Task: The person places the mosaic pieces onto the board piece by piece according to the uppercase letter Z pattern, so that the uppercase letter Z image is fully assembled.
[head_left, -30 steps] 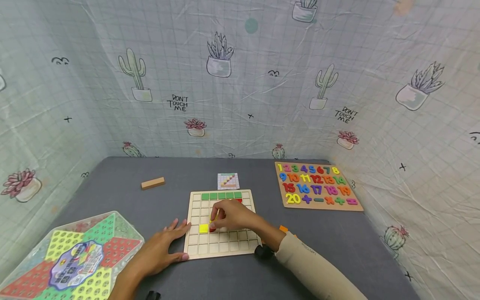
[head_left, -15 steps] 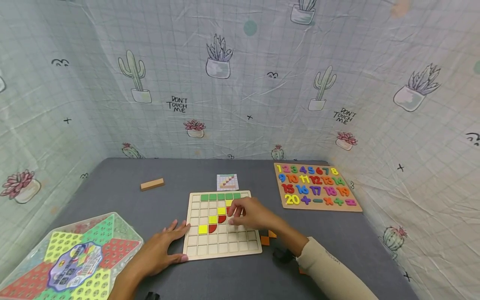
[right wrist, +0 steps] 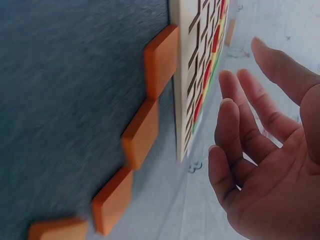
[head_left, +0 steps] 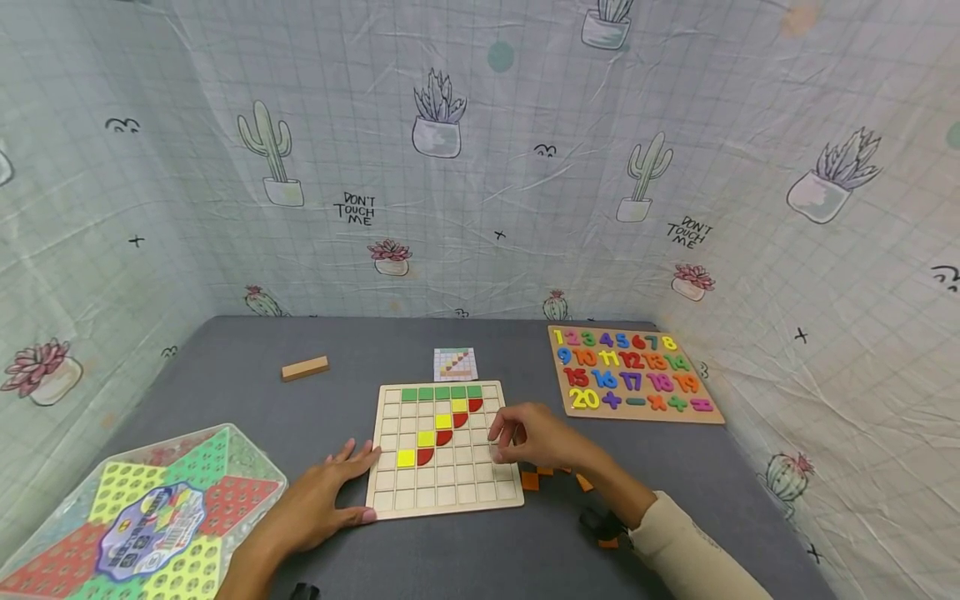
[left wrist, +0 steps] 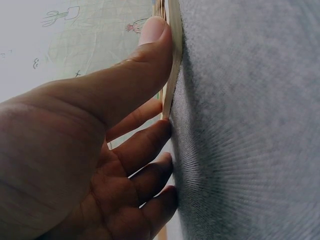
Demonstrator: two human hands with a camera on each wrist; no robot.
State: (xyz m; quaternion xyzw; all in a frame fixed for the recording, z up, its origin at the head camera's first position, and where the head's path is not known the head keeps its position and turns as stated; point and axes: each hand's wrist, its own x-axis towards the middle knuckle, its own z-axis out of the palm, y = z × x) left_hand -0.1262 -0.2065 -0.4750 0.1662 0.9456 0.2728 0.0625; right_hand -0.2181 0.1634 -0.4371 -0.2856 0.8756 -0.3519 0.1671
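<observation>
A wooden grid board [head_left: 442,477] lies on the table. Green squares [head_left: 441,393] fill part of its back row, and yellow squares [head_left: 427,438] climb diagonally with red quarter-round pieces [head_left: 425,457] beside them. My left hand [head_left: 322,500] rests at the board's left edge; its thumb [left wrist: 152,37] touches the edge and the fingers are spread. Over the right side of the board hovers my right hand [head_left: 536,435], its fingers loosely bent and holding nothing. Close to the board's right edge, orange pieces [right wrist: 161,62] lie in a row on the table.
A small pattern card [head_left: 454,364] lies behind the board. At back left is a wooden block [head_left: 304,368]. A number puzzle [head_left: 636,371] occupies the back right, and a wrapped star-patterned game board [head_left: 153,517] the front left. A printed cloth [head_left: 480,167] hangs around the table.
My right hand has moved from the coloured pieces to the board's right side, uncovering the yellow and red diagonal and the orange pieces. My left hand stays at the left edge.
</observation>
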